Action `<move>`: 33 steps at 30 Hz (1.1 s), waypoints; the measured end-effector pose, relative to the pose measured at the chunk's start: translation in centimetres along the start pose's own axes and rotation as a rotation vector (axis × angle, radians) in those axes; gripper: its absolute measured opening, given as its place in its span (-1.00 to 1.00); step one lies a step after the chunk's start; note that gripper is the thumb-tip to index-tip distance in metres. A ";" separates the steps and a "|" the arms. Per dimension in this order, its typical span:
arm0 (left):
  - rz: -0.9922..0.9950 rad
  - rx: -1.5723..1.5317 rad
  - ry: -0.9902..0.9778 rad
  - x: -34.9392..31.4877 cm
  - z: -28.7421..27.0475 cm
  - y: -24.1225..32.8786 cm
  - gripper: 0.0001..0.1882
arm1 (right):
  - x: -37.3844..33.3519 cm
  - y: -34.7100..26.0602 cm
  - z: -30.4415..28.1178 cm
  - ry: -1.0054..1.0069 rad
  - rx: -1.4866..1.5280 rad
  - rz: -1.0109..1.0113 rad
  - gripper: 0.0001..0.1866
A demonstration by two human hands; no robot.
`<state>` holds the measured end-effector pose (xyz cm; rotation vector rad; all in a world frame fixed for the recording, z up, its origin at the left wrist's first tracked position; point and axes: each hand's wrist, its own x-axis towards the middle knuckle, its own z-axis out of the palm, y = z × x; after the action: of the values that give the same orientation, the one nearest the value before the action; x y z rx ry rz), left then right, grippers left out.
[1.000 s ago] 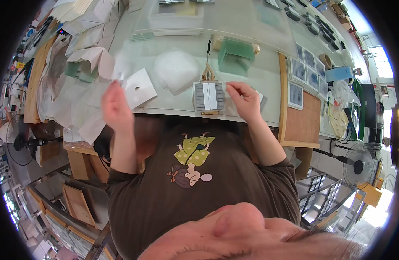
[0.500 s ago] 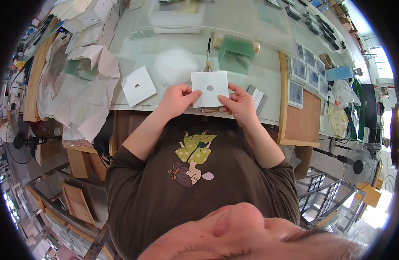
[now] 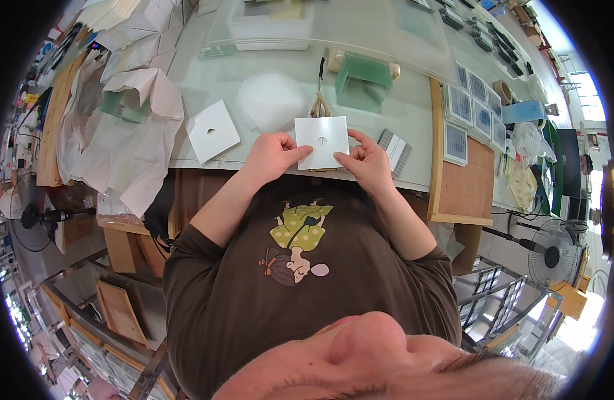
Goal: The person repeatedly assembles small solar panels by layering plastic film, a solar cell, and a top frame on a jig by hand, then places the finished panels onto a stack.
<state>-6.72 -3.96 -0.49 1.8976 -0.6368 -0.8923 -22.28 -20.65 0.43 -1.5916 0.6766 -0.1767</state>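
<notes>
A white square panel (image 3: 330,128) with a small round hole in its middle is between my two hands, over the table's front edge. My left hand (image 3: 275,157) pinches its lower left side, thumb on the face. At the lower right corner my right hand (image 3: 369,161) grips it, thumb in front and fingers curled behind. Part of a brownish thing shows under the panel's lower edge, too hidden to name. Left of my hands lies a similar white panel (image 3: 220,137) with a half-covered hole, seemingly stacked on another. Beyond the held panel lies a tool with tan, splayed handles (image 3: 319,101).
A round, whitish translucent mound (image 3: 270,100) sits beyond my left hand. Green glass panes (image 3: 363,83) stand stacked at the back. Right of my hand lies a grey ribbed strip (image 3: 395,152); farther right is a wooden board (image 3: 463,180). Crumpled white wrapping (image 3: 137,157) covers the left side.
The held panel has come slightly toward me and tilted, so more of the tan-handled tool shows beyond it. Both hands keep their grip; the other panel stays put.
</notes>
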 end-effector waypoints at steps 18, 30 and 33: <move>0.954 0.564 0.169 -1.1 -1.7 0.7 -0.77 | 0.1 -0.2 -3.2 -0.088 -1.048 -1.071 -0.52; 0.312 -0.027 0.208 1.7 -0.4 2.4 -0.68 | -1.6 1.0 0.1 0.024 0.046 -0.183 -0.54; 0.381 0.362 0.275 2.2 0.0 1.0 -0.60 | -1.6 2.4 0.6 0.041 -0.144 -0.098 -0.38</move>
<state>-5.43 -5.99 -0.29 2.0677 -0.9960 -0.2782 -24.05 -19.32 -1.55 -1.7651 0.6557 -0.2382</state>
